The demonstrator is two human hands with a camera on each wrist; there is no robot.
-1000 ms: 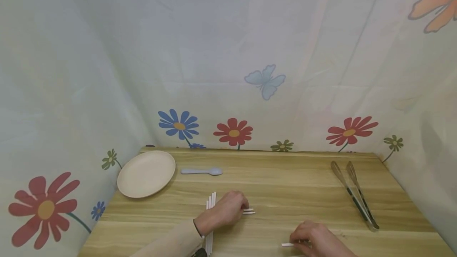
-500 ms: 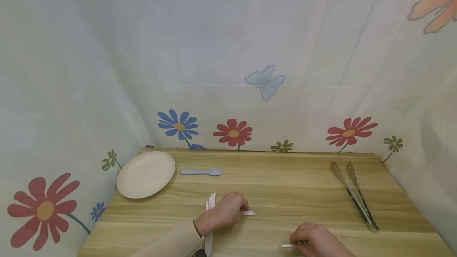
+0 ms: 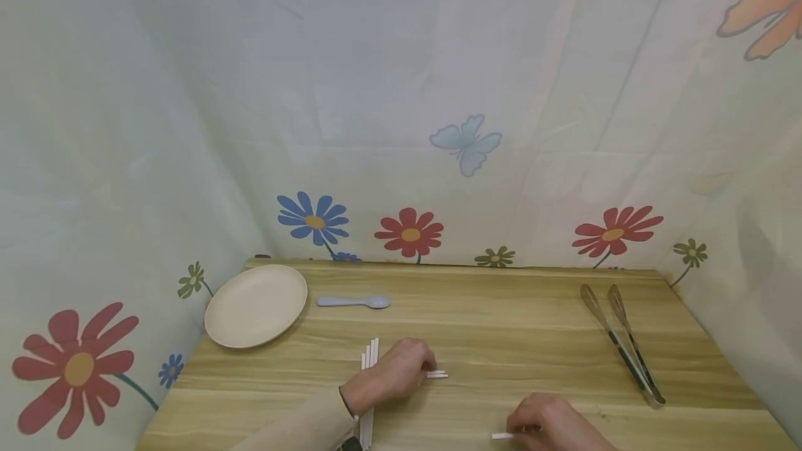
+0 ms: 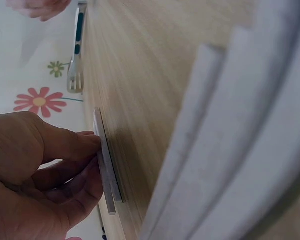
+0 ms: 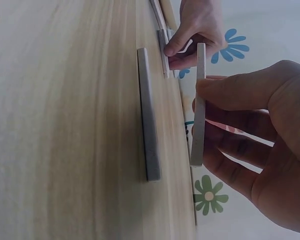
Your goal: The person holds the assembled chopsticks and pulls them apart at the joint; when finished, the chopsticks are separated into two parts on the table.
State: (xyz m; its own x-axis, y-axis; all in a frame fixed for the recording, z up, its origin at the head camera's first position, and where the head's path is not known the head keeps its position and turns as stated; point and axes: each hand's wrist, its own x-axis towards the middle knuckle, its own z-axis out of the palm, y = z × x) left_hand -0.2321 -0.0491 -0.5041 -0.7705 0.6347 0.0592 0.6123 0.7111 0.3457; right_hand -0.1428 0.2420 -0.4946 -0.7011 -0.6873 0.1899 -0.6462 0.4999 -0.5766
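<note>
My left hand (image 3: 404, 367) is at the table's front middle, its thumb and fingers pinching two short white sticks (image 4: 107, 167) side by side, close over the wood. Their ends poke out to the right of the fingers in the head view. My right hand (image 3: 554, 423) is nearer the front edge and holds one short white stick (image 5: 198, 115) between thumb and fingertips. A similar loose white stick (image 5: 148, 120) lies flat on the table beside it in the right wrist view. Under my left wrist, several longer white sticks (image 3: 369, 353) lie parallel, partly hidden by the arm.
A beige plate (image 3: 257, 306) stands at the back left, with a pale blue spoon (image 3: 354, 301) to its right. Metal tongs (image 3: 626, 350) with dark grips lie spread at the right. A flowered curtain (image 3: 464, 89) surrounds the wooden table (image 3: 501, 326).
My right hand has shifted slightly toward the front edge with its stick. My left hand keeps its hold and has hardly moved.
</note>
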